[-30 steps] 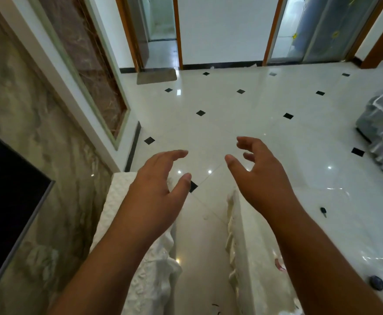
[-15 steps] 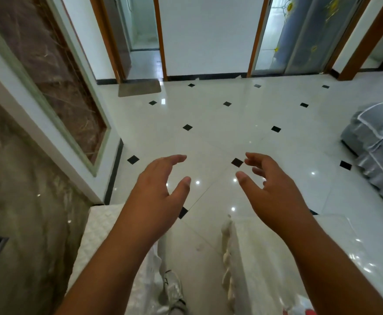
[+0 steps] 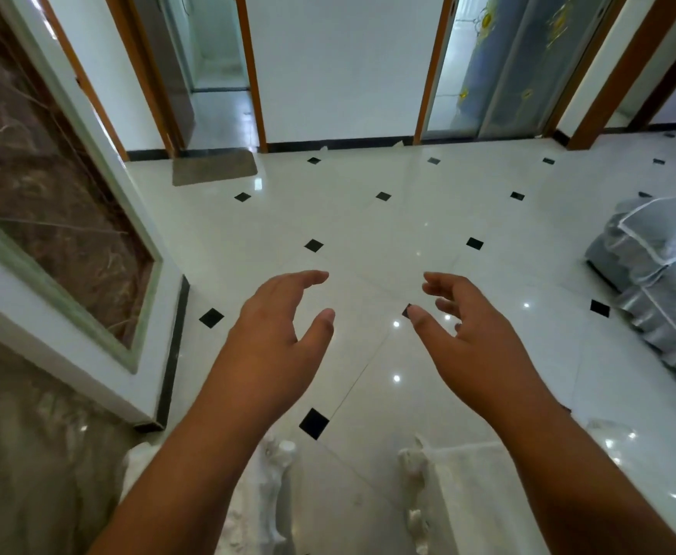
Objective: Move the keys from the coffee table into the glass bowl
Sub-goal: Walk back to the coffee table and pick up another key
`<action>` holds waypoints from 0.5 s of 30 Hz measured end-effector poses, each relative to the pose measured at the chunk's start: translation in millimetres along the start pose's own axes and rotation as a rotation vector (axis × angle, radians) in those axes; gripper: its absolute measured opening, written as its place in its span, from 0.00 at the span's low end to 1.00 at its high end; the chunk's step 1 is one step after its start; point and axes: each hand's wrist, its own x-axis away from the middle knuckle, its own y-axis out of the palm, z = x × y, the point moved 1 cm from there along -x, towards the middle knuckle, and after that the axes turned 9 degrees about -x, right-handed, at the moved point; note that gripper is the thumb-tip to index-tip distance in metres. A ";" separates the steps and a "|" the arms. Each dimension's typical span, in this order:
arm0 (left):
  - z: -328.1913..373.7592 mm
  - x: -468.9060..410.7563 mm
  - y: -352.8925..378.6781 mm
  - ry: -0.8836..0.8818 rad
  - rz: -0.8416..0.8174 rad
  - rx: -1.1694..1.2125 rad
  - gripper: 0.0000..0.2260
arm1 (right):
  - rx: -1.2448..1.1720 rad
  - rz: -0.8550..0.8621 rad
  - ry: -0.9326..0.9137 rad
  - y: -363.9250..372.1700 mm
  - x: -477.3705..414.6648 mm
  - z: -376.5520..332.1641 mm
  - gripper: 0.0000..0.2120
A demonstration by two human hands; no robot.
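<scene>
My left hand [image 3: 276, 334] and my right hand [image 3: 472, 334] are both held out in front of me over the floor, fingers loosely spread, holding nothing. Only the near corner of the white coffee table [image 3: 468, 486] shows at the bottom right, under my right forearm. No keys and no glass bowl are in view.
A white carved cabinet [image 3: 264, 498] stands at bottom left, with a narrow gap of floor between it and the table. A marble wall panel [image 3: 47, 186] runs along the left. A grey covered sofa [image 3: 664, 282] sits at right. Doorways and a doormat [image 3: 214, 172] lie across the glossy tiled floor.
The view has tilted up: the table top with the small dark key and the dark TV screen have slid out of frame, and more floor and doorways show. Both hands stay open.
</scene>
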 end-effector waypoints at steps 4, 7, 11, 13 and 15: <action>-19.4 -50.1 -2.5 -0.004 0.000 -0.009 0.19 | -0.009 0.006 -0.004 18.3 -58.5 -2.0 0.22; -31.4 -89.0 -0.1 -0.019 0.024 -0.028 0.19 | -0.040 -0.014 -0.014 34.5 -107.9 0.2 0.22; -40.6 -151.0 7.6 -0.015 0.009 -0.075 0.19 | -0.094 -0.038 -0.014 52.3 -181.7 7.7 0.22; -43.5 -189.9 12.4 -0.031 0.001 -0.095 0.19 | -0.113 -0.056 -0.008 58.9 -224.1 12.4 0.21; -44.1 -228.3 16.5 -0.048 0.000 -0.109 0.19 | -0.143 -0.069 -0.002 62.5 -266.5 15.7 0.21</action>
